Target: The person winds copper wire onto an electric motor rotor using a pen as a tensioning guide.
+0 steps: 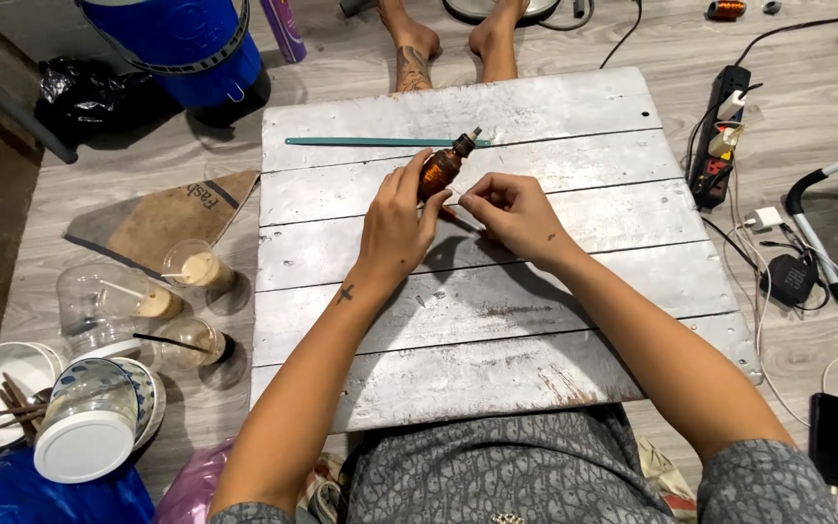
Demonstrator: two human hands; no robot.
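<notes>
My left hand [395, 225] grips a motor armature wound with copper-brown wire [441, 169], its shaft pointing up and away from me. My right hand [514, 215] is pinched shut just right of the armature, fingertips close to its lower end; a small red piece shows beneath them, too small to tell. Both hands hover over a worn silver-painted plank board [497, 311]. A long teal strip [370, 142] lies flat on the board just beyond the armature.
Another person's bare feet [453, 44] rest at the board's far edge. Plastic cups with drinks [196, 267], bowls and a jar sit left. A blue barrel [181, 39] stands far left. Power strip [720, 136], cables, speaker and phone [834, 437] lie right.
</notes>
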